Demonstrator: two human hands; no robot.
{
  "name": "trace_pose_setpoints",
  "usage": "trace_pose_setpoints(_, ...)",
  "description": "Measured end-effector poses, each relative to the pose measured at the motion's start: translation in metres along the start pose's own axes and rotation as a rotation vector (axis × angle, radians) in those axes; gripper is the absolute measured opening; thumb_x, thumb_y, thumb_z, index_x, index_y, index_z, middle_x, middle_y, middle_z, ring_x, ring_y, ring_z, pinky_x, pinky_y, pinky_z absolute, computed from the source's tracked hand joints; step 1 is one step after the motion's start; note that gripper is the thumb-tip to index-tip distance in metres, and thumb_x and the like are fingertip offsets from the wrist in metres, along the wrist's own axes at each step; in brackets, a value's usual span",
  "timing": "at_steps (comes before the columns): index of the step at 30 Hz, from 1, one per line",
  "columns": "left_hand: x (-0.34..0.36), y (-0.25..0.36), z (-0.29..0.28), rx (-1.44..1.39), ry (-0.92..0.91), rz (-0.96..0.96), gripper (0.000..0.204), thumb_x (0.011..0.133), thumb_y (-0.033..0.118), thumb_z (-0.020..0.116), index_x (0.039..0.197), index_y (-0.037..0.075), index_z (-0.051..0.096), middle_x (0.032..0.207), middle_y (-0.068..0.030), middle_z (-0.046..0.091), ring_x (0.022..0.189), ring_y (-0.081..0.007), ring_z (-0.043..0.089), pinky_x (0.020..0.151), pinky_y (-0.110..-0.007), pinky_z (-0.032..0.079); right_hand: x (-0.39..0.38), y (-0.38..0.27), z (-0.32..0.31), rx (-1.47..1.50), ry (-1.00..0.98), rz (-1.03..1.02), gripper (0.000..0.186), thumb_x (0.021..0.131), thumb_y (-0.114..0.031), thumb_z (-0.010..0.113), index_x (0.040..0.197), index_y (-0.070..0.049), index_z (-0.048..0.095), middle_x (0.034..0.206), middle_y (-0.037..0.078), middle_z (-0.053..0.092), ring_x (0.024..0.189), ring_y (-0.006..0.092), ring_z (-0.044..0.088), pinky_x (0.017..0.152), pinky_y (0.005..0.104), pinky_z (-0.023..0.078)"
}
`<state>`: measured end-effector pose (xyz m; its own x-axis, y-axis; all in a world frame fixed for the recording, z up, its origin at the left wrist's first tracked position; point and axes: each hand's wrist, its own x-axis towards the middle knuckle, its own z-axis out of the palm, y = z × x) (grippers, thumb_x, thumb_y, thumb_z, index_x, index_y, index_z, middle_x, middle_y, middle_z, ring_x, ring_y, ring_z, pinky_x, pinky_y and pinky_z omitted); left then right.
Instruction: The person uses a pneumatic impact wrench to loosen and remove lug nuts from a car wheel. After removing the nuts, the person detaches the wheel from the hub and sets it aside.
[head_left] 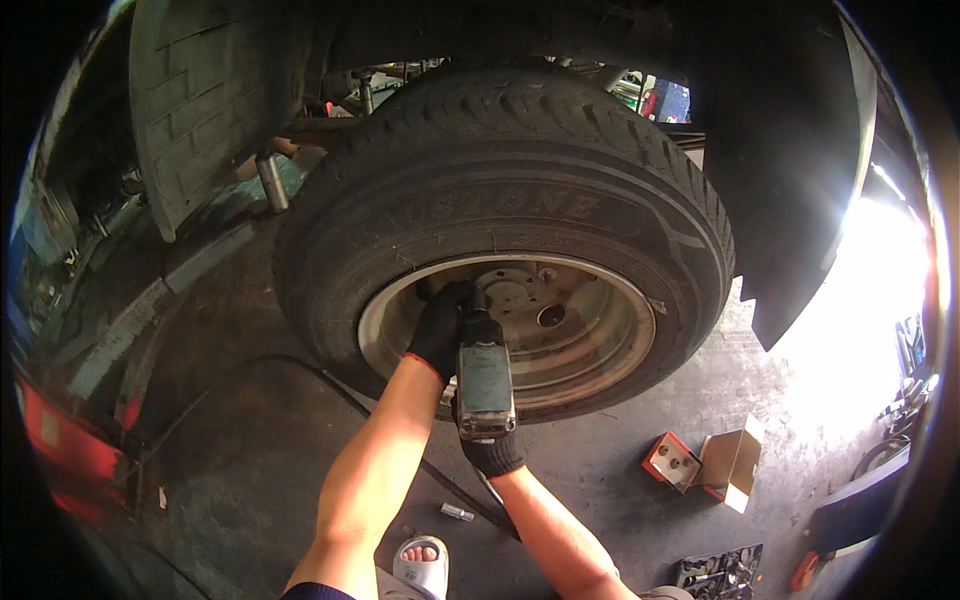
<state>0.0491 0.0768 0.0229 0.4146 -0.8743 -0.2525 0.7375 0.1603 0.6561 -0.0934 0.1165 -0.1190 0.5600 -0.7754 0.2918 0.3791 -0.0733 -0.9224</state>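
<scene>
A large black tyre on a pale steel rim fills the middle of the view. An impact wrench points into the rim, its nose at the hub. My right hand, in a black knit glove, is closed round the wrench's handle from below. My left hand, in a black glove with a red cuff edge, is closed about the front of the wrench by the hub. Its fingertips and the wrench's tip are partly hidden in the rim's shadow.
A dark hose runs across the floor under my arms. A loose socket lies near my sandalled foot. To the right are an open cardboard box with small metal parts and a tool case. Dark fender panels overhang the tyre.
</scene>
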Motion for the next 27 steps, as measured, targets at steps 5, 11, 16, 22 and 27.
trace_pose_setpoints(5,0.003,-0.001,-0.007,0.031,0.028,-0.047,0.016,0.105,0.025,0.06,0.103,0.01,0.065,0.079,-0.006,0.062,0.059,-0.0196,0.061,0.054,-0.037,0.055,-0.007,0.007,-0.022,-0.029,-0.027,0.093,0.039,0.11,-0.019,0.047,0.145,-0.006,0.057,0.137,0.012,0.067,0.123,0.0266,0.066,0.107,0.0443,0.054)
trace_pose_setpoints(11,0.018,-0.01,-0.02,-0.045,-0.116,-0.165,0.019,0.103,0.028,0.064,0.105,0.009,0.066,0.079,-0.0056,0.06,0.062,-0.021,0.061,0.057,-0.039,0.058,-0.012,0.029,-0.023,0.704,0.081,0.225,0.046,0.108,-0.022,0.05,0.151,-0.006,0.053,0.151,0.015,0.057,0.138,0.0302,0.056,0.118,0.0455,0.045)
trace_pose_setpoints(16,0.004,-0.012,-0.019,0.189,-0.065,-0.033,0.024,0.103,0.028,0.061,0.11,0.006,0.066,0.088,-0.013,0.069,0.078,-0.0267,0.072,0.064,-0.039,0.06,-0.027,0.025,-0.028,-0.033,0.003,0.026,0.058,0.099,-0.021,0.062,0.153,-0.004,0.051,0.155,0.021,0.052,0.144,0.0394,0.049,0.123,0.05,0.038)
trace_pose_setpoints(22,-0.011,-0.009,-0.009,0.166,-0.1,0.012,0.023,0.103,0.028,0.062,0.111,0.007,0.068,0.093,-0.0109,0.07,0.082,-0.0263,0.073,0.067,-0.038,0.062,-0.027,0.0,-0.027,-0.297,-0.028,-0.032,0.063,0.093,-0.018,0.064,0.153,-0.003,0.052,0.154,0.024,0.052,0.143,0.0452,0.048,0.122,0.0522,0.038)
trace_pose_setpoints(27,-0.007,-0.017,-0.01,0.142,-0.06,0.032,0.017,0.103,0.023,0.061,0.104,0.007,0.068,0.091,-0.0072,0.065,0.081,-0.0216,0.067,0.069,-0.039,0.059,-0.025,-0.016,-0.03,-0.716,-0.101,-0.228,0.066,0.091,-0.014,0.062,0.155,-0.001,0.05,0.156,0.025,0.05,0.145,0.0454,0.046,0.125,0.0524,0.035)
